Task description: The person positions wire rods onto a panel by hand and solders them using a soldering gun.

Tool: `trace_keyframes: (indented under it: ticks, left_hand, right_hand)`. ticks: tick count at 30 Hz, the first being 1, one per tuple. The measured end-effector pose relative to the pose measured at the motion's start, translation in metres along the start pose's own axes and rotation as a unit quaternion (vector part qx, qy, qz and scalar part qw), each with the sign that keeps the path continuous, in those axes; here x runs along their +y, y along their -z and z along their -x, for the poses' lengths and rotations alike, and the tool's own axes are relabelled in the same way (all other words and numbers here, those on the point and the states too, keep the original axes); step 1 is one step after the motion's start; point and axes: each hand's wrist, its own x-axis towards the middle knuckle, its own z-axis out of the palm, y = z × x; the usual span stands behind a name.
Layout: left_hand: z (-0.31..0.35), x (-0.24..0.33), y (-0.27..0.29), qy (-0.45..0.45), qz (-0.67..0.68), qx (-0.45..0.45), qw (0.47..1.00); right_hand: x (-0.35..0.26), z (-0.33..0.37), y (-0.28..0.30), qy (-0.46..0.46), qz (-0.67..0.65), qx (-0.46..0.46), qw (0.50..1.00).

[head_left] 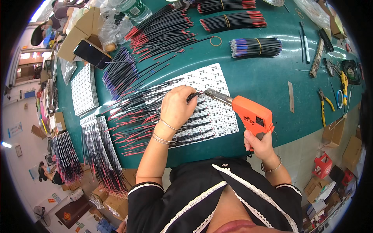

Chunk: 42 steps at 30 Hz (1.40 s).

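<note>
My right hand (259,144) grips the handle of an orange soldering gun (253,113), its metal nose pointing left. Closed in a pinch, my left hand (178,105) holds a thin black wire (199,93) close to the gun's tip. Whether the tip touches the wire is too small to tell. Both hands are over a white circuit board panel (218,95) on the green table. Rows of black wires with red ends (134,134) lie across the panel and stick out past its left side.
Loose black wires (163,33) and tied bundles (233,21) lie at the back. A phone (91,53) leans on a cardboard box (81,33). More white panels (84,89) are stacked left. Yellow-handled pliers (323,106) and a flat metal strip (291,97) lie right.
</note>
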Motion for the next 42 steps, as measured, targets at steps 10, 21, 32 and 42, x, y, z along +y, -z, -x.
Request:
trace_keyframes:
  ticks: [10, 21, 32, 42]
  left_hand:
    - [-0.005, -0.006, 0.003, -0.033, 0.014, -0.038, 0.999]
    - [-0.009, -0.007, 0.006, -0.07, -0.009, -0.072, 0.995]
    - [-0.007, -0.006, 0.007, -0.079, -0.019, -0.064, 0.995]
    - [-0.01, -0.008, 0.012, -0.036, 0.05, -0.005, 0.998]
  right_hand:
    - [0.007, 0.004, 0.008, 0.004, -0.022, -0.003, 1.0]
    - [0.005, 0.003, 0.004, -0.006, -0.01, 0.005, 1.0]
    - [-0.004, 0.0, 0.01, 0.02, -0.051, 0.026, 0.998]
    - [-0.007, -0.015, 0.005, 0.039, -0.062, 0.014, 0.997]
